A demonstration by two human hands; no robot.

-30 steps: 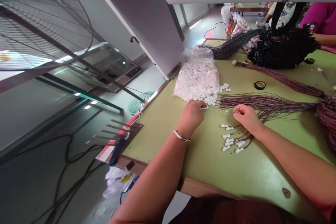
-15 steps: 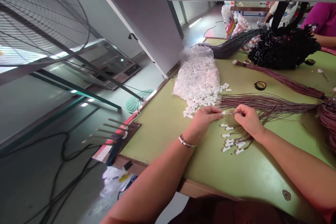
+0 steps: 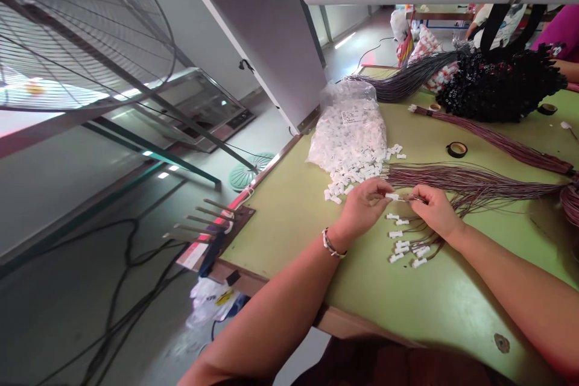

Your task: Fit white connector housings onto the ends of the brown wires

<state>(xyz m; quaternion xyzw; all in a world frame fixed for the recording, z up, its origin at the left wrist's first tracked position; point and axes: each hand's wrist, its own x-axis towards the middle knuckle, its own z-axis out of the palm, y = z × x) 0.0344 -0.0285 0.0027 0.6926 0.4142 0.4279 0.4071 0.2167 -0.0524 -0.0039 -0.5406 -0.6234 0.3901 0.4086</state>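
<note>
White plastic is pinched between the fingertips of the left hand (image 3: 362,204): a small connector (image 3: 391,196), held just above the green table (image 3: 407,307) in the narrow gap between the two hands. The right hand (image 3: 435,210) is closed on the thin end of a wire (image 3: 414,198), which is brought up against the connector, so that the piece lies at the fingertips of both hands, right of the left hand and left of the right. A bundle of brown wires (image 3: 465,181) is spread on the table behind the right hand, running off to the right. Finished leads with white ends (image 3: 404,247) are laid just below the hands. A clear bag of white connectors (image 3: 350,136) is set beyond the left hand, with loose pieces spilled at its near edge. A tape roll (image 3: 456,149) lies farther back.
</note>
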